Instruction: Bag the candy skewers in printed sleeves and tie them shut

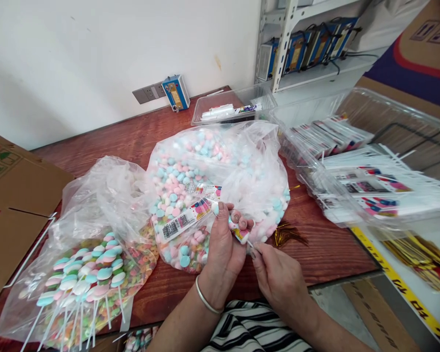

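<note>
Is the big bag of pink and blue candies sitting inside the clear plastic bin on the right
No, the bag of candies lies on the wooden table, beside the clear bin, which holds printed sleeves.

Left hand grips a printed sleeve; right hand pinches its stick.

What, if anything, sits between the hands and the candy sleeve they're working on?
Nothing visible. The left hand already grips the printed sleeve, and the right hand pinches a white stick at its lower end. Both are in direct contact.
</note>
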Motion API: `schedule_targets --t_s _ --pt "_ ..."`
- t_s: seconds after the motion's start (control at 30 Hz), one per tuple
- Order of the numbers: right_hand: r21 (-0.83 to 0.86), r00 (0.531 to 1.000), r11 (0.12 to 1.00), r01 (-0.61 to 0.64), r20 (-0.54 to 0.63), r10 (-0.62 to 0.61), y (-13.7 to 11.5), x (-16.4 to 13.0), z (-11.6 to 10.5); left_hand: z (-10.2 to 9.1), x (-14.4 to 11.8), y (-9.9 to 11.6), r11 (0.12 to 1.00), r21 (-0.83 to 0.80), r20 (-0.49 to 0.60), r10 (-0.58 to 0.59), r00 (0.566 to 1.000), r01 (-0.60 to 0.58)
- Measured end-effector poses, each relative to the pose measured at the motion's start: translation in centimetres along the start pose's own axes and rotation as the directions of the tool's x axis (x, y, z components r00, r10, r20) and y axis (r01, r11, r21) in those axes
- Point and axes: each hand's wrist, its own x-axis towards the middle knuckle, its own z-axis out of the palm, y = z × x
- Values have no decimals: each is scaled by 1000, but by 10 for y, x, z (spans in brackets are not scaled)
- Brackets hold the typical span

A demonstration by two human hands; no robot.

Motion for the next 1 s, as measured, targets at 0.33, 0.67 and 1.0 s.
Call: schedule_targets --t_s 0.33,0.67,1.0 --pt "531 848 664 -527 382 367 -1 3 -3 -6 2 -3 995 89 24 52 998 -54" --pt "681 788 402 -612 487 376 2 -4 -3 0 15 28 990 75 58 113 992 -117" --pt "531 882 706 -470 240 406 -2 9 3 -3 0 -12 983 182 86 12 996 -28"
